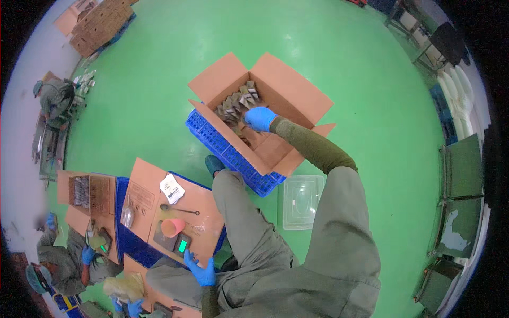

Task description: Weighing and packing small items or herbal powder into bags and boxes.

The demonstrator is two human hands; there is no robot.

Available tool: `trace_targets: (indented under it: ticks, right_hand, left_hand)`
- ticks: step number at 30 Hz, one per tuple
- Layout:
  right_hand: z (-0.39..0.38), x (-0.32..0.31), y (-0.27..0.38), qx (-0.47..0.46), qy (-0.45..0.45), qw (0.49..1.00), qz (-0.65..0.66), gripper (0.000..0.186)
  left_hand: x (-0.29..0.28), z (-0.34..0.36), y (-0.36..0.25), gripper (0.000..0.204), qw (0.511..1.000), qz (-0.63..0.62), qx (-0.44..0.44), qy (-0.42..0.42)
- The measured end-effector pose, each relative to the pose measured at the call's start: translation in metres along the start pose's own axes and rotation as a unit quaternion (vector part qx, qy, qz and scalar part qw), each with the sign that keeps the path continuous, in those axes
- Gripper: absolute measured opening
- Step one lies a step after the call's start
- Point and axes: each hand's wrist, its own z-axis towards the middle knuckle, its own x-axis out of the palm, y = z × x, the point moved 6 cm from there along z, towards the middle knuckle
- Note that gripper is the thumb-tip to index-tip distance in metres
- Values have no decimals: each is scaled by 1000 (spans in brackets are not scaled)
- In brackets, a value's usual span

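Right hand in the box, grip hidden, can't tell; packets line its left edge, and your brushing them could topple the row, while your spread left hand, straying, might jog the scale.

floor shining smooth and glossy, box showing matt cardboard, crate showing latticed plastic, tub gleaming in clear plastic, cup looking smooth and plastic, gloves stretching smooth and rubbery, trousers creasing in matt cloth
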Motion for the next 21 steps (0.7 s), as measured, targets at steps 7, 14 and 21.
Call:
trace_targets:
  ticks: [7, 14, 21]
  right_hand:
    - [2, 63, 9, -44, 11, 997, -68, 13]
    - [9, 65, 13, 14, 30, 999, -11, 14]
    - [-7, 16, 36, -32, 6, 998, -44, 17]
  left_hand:
    - [10, 0, -6, 95, 999, 32, 20, 6]
    - [14, -1, -2, 95, 999, 46, 15, 6]
    - [14, -5, -10, 95, 999, 26, 10, 19]
